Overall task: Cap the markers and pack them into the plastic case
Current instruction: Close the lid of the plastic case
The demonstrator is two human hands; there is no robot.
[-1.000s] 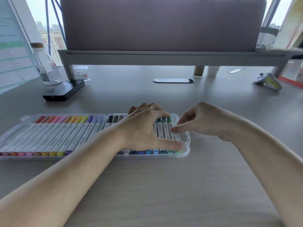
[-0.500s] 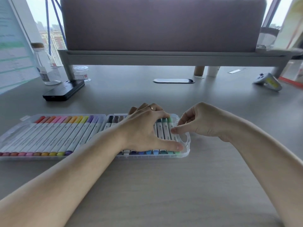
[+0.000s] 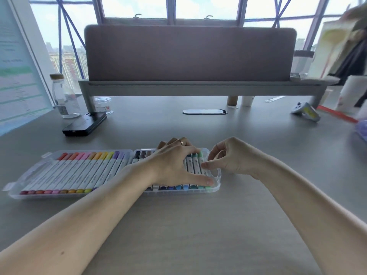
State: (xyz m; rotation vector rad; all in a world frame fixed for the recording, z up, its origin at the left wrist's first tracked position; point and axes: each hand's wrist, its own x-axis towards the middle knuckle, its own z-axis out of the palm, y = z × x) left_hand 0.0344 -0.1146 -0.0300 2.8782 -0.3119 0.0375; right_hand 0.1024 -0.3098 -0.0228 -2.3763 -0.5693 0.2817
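Surface [image 3: 198, 225]: grey, by windows; your plastic case [image 3: 178, 193] lies open.
Left hand [image 3: 174, 165]: spread, pressing the markers [image 3: 190, 165].
Right hand [image 3: 232, 155]: nearer, thumb on the end green marker [image 3: 200, 156]; grip unclear.
Axis: front-to-back.

Clear plastic case [image 3: 217, 180] lies wide open and flat on the bench [image 3: 198, 225], its two shallow halves side by side. The left half carries a full row of white-barrelled markers [image 3: 79, 173], all capped, running red through orange, pink and yellow to purple. The right half's row [image 3: 193, 165] goes from black and brown to blues, ending in green against the right wall; the left hand [image 3: 174, 165] covers its middle.
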